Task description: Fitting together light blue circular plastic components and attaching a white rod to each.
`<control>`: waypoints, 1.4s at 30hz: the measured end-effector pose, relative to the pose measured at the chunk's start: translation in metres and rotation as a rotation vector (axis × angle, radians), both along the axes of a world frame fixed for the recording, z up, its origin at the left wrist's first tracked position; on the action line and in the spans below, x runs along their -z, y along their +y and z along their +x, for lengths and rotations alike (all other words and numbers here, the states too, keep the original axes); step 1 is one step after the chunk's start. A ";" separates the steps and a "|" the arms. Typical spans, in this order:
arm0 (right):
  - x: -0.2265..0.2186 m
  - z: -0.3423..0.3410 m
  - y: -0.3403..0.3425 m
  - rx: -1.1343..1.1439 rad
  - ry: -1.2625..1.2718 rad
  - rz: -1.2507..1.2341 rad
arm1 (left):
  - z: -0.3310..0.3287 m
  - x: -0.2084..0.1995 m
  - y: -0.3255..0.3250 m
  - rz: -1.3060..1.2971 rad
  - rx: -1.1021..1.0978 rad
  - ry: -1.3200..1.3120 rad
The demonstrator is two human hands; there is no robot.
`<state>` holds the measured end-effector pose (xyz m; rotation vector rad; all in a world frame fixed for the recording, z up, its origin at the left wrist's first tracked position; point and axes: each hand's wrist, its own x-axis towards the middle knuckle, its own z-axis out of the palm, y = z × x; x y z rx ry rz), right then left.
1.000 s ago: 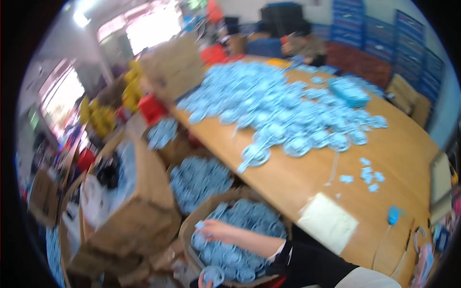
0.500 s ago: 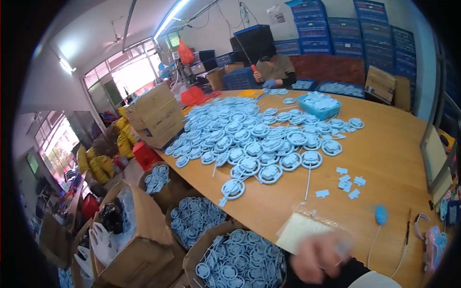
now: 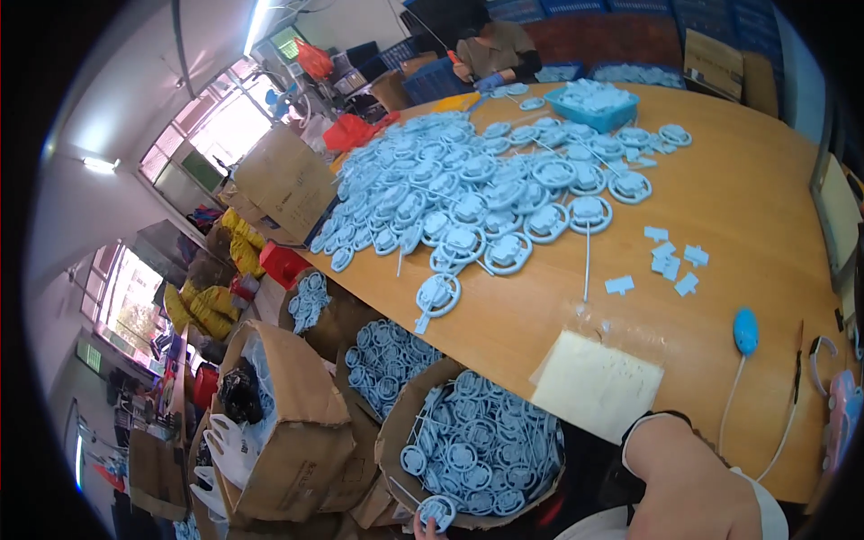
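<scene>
At the lower edge, the fingertips of my left hand pinch a light-blue plastic ring part, beside the rim of a cardboard box full of similar parts. Most of that hand is cut off by the frame. My right hand and wrist lie at the lower right by the table edge, between a dark band and a white sleeve. Its fingers are hidden. Close to it on the table is a pale, square pad. A large heap of light-blue ring parts covers the table's middle.
Small flat blue pieces lie right of the heap. A blue oval object on a cord and a pink toy car are farther right. Across the table, a person works near a blue basket. Cartons stand at left.
The view has tilted downward. A blurred hand that was over the pale pad has left it, uncovering the pad. Fingers holding a ring part now show at the lower edge by the box.
</scene>
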<state>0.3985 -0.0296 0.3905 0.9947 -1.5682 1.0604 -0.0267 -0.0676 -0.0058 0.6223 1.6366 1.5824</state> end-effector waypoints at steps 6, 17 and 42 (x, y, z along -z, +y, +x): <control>0.026 -0.015 0.022 0.430 -0.315 -0.286 | 0.068 -0.111 0.025 0.193 0.034 -0.001; 0.093 -0.123 0.071 0.243 -0.897 -1.185 | 0.155 -0.210 0.074 0.679 0.083 0.463; 0.110 -0.148 0.063 0.408 -0.780 -1.223 | 0.166 -0.208 0.053 0.756 -0.034 0.786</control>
